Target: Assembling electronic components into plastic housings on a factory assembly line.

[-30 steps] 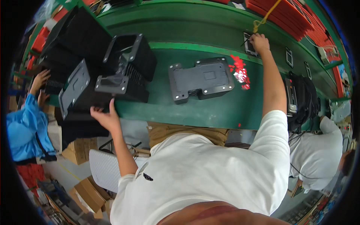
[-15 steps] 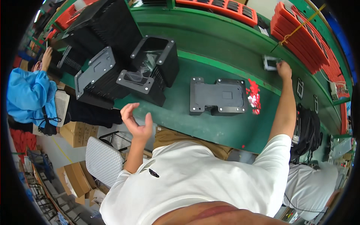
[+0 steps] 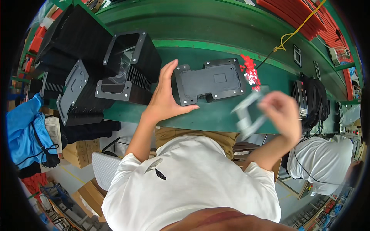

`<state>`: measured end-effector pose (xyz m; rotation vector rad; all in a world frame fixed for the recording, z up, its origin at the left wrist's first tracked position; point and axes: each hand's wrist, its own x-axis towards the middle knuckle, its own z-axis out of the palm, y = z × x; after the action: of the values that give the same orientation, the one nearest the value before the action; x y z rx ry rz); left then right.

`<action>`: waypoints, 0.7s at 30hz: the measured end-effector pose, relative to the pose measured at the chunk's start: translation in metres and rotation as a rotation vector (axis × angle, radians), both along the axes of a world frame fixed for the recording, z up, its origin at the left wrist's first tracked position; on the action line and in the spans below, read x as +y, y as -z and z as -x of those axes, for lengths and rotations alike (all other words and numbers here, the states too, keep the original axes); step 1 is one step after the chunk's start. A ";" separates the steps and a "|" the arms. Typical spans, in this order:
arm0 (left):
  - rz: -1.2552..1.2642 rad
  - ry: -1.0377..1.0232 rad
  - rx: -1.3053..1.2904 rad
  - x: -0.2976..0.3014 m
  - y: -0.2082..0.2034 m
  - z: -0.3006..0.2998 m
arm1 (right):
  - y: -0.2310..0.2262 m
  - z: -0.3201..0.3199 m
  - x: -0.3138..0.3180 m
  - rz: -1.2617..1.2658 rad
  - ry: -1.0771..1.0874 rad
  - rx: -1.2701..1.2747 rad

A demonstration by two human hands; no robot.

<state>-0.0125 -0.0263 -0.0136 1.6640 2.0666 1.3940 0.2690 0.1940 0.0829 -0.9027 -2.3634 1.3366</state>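
Note:
A black moulded tray (image 3: pixel 210 81) with metal-coloured round inserts at its corners lies on the green table in front of me. My left hand (image 3: pixel 163 96) is spread around the tray's left end, fingers by its far corner and thumb along the near edge. Whether it presses on the tray I cannot tell. Between the fingers of my right hand (image 3: pixel 283 115) is a pale rectangular frame (image 3: pixel 246 118) with an open middle, blurred by motion. It is tilted above the table near the tray's right front corner.
Small red pieces (image 3: pixel 250 73) lie right of the tray. Stacked black trays (image 3: pixel 83 90) and black open frames (image 3: pixel 129 77) stand at left. A yellow cord (image 3: pixel 285 42) hangs at the back right. A black bag (image 3: pixel 318 98) and a person in white (image 3: pixel 322 161) are at right.
My right hand has brought the pale frame from the back right shelf down toward me, near the tray. My left hand has moved forward and right to the tray's left end.

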 end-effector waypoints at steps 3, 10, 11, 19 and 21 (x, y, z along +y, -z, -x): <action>0.037 0.047 -0.075 0.003 -0.002 0.002 | 0.023 0.073 -0.042 -0.173 -0.023 -0.074; -0.048 0.022 -0.202 0.003 -0.002 -0.006 | 0.036 0.128 -0.065 -0.847 0.181 -0.249; -0.048 0.019 -0.199 0.002 -0.003 -0.004 | 0.038 0.127 -0.067 -0.846 0.179 -0.245; 0.153 0.163 0.036 0.007 -0.021 0.002 | 0.039 0.112 -0.067 -0.966 0.142 -0.100; 0.160 0.118 0.164 0.005 -0.019 0.007 | 0.038 0.100 -0.046 -0.776 -0.054 -0.022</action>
<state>-0.0198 -0.0217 0.0057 1.8522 2.0619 1.0591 0.1687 0.1480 0.0447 -0.6062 -2.5949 0.3276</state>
